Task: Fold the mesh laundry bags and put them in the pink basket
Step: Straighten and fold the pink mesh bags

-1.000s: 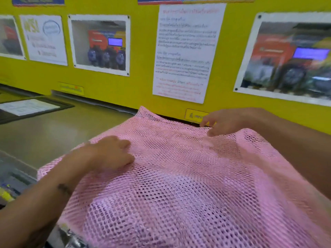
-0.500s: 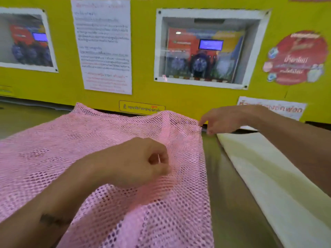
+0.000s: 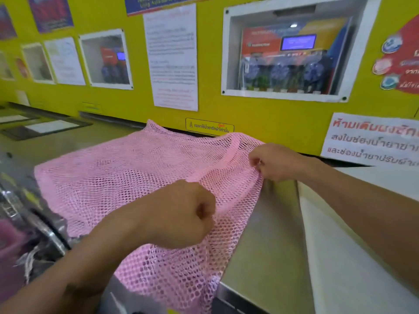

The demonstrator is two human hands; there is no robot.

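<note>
To start a fold, both hands, left (image 3: 181, 214) and right (image 3: 275, 162), pinched the mesh bag's (image 3: 118, 177) 3 o'clock edge on the counter (image 3: 267, 223).

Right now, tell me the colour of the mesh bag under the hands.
Pink open-weave mesh laundry bag, seen in the head view.

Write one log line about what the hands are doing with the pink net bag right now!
stage: folding | left hand: fist on pink mesh bag | right hand: pinching bag's right edge | bag: spread on metal counter
</note>
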